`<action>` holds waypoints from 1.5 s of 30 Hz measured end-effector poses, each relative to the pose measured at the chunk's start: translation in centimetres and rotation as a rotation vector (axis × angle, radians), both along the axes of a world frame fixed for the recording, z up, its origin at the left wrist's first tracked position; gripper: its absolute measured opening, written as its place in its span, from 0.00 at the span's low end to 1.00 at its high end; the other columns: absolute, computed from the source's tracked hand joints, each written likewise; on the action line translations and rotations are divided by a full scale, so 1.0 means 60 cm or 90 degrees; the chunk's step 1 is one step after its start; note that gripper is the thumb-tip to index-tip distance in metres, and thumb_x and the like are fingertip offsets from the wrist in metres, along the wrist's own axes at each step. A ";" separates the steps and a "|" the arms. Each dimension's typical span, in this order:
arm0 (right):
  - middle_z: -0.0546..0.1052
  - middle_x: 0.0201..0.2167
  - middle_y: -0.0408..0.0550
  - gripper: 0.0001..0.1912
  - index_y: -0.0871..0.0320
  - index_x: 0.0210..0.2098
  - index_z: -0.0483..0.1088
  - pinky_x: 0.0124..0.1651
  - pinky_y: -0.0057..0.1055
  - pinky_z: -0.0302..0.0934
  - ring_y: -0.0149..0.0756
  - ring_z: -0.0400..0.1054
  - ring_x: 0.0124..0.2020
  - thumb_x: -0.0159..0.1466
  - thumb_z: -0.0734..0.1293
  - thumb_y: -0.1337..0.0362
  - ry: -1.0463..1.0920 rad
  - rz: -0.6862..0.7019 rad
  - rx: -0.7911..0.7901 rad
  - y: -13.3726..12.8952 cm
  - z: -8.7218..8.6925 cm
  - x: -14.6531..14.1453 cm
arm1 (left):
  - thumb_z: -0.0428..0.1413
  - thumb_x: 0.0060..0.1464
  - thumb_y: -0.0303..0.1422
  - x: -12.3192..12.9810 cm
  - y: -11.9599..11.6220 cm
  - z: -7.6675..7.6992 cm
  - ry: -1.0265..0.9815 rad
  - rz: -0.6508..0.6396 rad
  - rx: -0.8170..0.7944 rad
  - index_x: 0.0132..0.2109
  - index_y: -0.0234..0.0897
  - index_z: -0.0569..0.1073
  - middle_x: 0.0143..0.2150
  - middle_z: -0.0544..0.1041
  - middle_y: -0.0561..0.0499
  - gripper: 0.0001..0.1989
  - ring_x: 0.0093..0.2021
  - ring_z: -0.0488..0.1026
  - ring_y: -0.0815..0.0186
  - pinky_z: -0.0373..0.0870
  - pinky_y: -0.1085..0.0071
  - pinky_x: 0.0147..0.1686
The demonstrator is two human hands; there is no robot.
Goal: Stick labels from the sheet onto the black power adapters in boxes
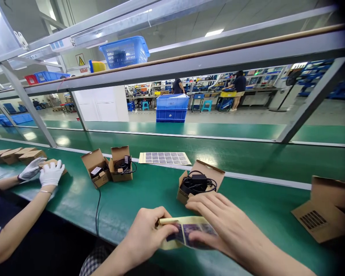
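A sheet of dark stickers on yellowish backing (186, 230) is curled between my hands above the green bench. My left hand (146, 234) pinches its left end, where the backing is rolled over, thumb on the front. My right hand (227, 224) grips the other end, its thumb across the stickers and fingers stretched along the top edge. Just beyond my right fingers stands an open cardboard box (185, 191) holding a coiled black cable and adapter (199, 182). Another sheet of stickers (165, 157) lies flat farther back.
Two open boxes (102, 178) (121, 174) with adapters stand left of centre, one cable hanging over the bench edge. A co-worker's gloved hands (50, 174) hold a box near several closed boxes (10, 155). Blurred cardboard (319, 218) is at right. Metal posts (310, 103) support an overhead shelf.
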State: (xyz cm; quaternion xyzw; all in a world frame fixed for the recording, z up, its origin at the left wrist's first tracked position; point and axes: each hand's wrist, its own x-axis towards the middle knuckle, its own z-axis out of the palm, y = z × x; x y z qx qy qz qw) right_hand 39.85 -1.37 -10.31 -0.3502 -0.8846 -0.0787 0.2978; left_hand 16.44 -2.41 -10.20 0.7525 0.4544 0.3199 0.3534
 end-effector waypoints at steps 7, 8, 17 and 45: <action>0.72 0.26 0.39 0.15 0.53 0.31 0.66 0.28 0.27 0.56 0.30 0.65 0.27 0.69 0.63 0.52 0.129 -0.025 -0.275 -0.036 -0.017 -0.015 | 0.58 0.58 0.40 0.008 -0.005 -0.009 -0.028 -0.081 0.003 0.28 0.33 0.77 0.22 0.68 0.56 0.15 0.24 0.60 0.73 0.52 0.75 0.25; 0.72 0.26 0.39 0.16 0.54 0.30 0.66 0.28 0.27 0.55 0.30 0.65 0.27 0.70 0.62 0.51 0.134 -0.019 -0.325 -0.038 -0.015 -0.013 | 0.58 0.58 0.39 0.007 -0.007 -0.011 -0.028 -0.087 0.011 0.28 0.33 0.77 0.22 0.69 0.56 0.16 0.24 0.60 0.73 0.52 0.75 0.25; 0.74 0.33 0.42 0.08 0.52 0.36 0.69 0.33 0.28 0.61 0.32 0.68 0.34 0.70 0.63 0.57 0.167 0.034 -0.314 -0.041 -0.011 -0.001 | 0.56 0.59 0.38 0.023 -0.017 -0.023 -0.042 -0.073 0.030 0.31 0.35 0.78 0.25 0.74 0.54 0.13 0.25 0.64 0.72 0.55 0.76 0.27; 0.74 0.30 0.43 0.05 0.55 0.39 0.68 0.29 0.25 0.66 0.31 0.70 0.30 0.69 0.65 0.60 0.223 0.002 -0.073 -0.059 -0.041 0.034 | 0.49 0.63 0.49 0.082 -0.013 -0.080 -0.141 -0.110 0.062 0.34 0.34 0.75 0.25 0.71 0.52 0.23 0.25 0.65 0.72 0.55 0.75 0.26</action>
